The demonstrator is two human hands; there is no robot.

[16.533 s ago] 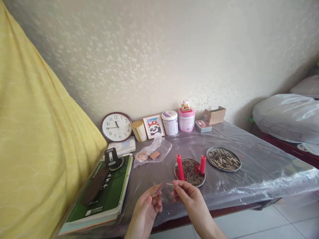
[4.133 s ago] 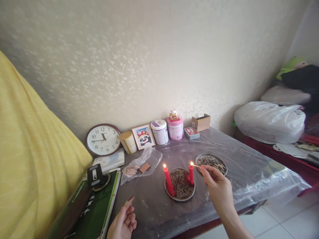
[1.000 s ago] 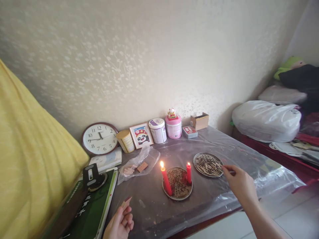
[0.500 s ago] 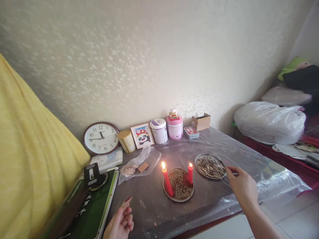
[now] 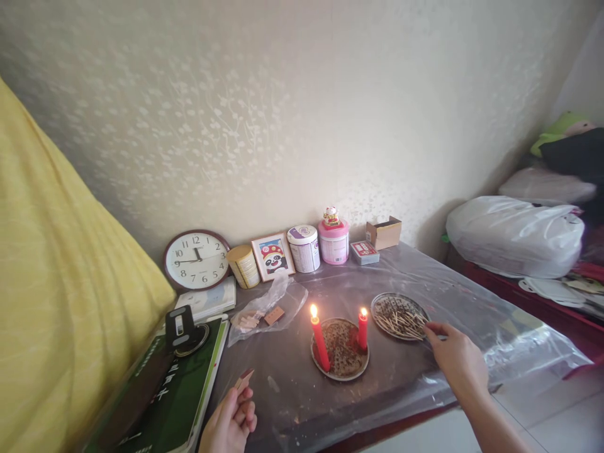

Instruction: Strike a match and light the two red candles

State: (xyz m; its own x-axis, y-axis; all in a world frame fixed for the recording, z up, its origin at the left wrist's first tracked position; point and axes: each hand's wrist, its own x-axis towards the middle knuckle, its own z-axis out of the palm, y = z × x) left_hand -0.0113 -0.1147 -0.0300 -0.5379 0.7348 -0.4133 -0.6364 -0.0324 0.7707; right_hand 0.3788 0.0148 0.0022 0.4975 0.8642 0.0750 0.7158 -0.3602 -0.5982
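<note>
We pinched a small matchbox (image 5: 244, 380) between the thumb and fingers of our left hand (image 5: 229, 420), above the table (image 5: 287, 399). Our right hand (image 5: 458, 362) had its thumb and forefinger close together at the right rim of a plate (image 5: 387, 303) piled with matchsticks (image 5: 408, 324); we could not tell whether they gripped one. Just left of it, another plate (image 5: 340, 362) bore a taller red candle (image 5: 319, 343) and a shorter red candle (image 5: 362, 331), both lit. Farther back we saw a plastic bag (image 5: 295, 299), a clock (image 5: 196, 261) and a framed panda picture (image 5: 272, 257).
</note>
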